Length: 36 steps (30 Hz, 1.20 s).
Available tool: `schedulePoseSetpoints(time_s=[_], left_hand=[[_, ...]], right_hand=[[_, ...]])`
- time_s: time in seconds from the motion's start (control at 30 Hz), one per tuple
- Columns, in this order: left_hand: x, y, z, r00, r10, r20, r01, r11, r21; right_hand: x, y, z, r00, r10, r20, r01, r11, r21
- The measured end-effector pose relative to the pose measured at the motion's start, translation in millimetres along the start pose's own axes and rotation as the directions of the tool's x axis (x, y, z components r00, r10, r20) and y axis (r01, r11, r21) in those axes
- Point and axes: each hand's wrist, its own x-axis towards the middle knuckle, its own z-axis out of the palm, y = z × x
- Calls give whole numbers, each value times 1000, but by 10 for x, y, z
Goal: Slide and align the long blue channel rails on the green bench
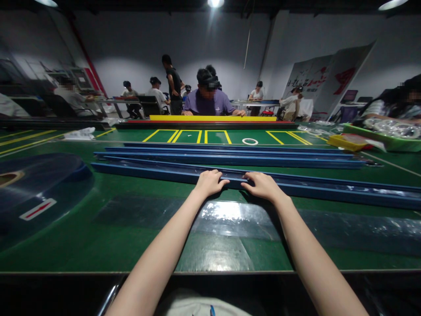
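Note:
A long blue channel strip (329, 189) lies crosswise on the green table in front of me. My left hand (210, 182) grips its near wall around the middle, thumb in front and fingers over the top edge. A short gap to the right, my right hand (261, 185) pinches the same wall in the same way. Behind it rest more blue channel strips (230, 157), side by side. Nearer to me, a clear plastic strip (226, 217) lies flat and shiny under my forearms.
At the left lies a large roll of clear film (66, 175) with a red-arrow label. A white ring (250, 141) sits beyond the strips. At right stand a yellow tray (347, 142) and a green tray (388, 141). Opposite, a person in purple (208, 103) works behind a yellow strip (213, 118).

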Motion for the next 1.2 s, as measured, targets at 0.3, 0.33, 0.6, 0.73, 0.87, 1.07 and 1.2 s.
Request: schedulePoseSetpoints(time_s=[0.3,0.33,0.6,0.73,0.87,1.07,1.2], left_hand=[[36,3,-20,998,-46,50,45,999,24],[36,6,-25,997,-48,53,47,999,29],[18,28,-36,994,-96,51,93,994,62],[6,3,-30,992,-125,32,123,990,64],[-5,-27,-31,992,-129,-7,129,990,65],[-18,-90,-78,983,-176,-50,179,982,65],[-51,-181,-125,970,-241,-28,242,968,59]], right_hand=[[0,-24,3,1000,-14,12,14,1000,-21],[-1,-27,4,1000,-17,8,18,1000,-23],[18,-76,60,999,-48,-12,47,997,-54],[42,-136,109,992,-105,-71,104,994,-13],[53,-182,117,985,-129,-112,129,992,-13],[64,-192,106,987,-118,-111,118,993,-10],[78,-169,121,985,-135,-106,135,991,-15]])
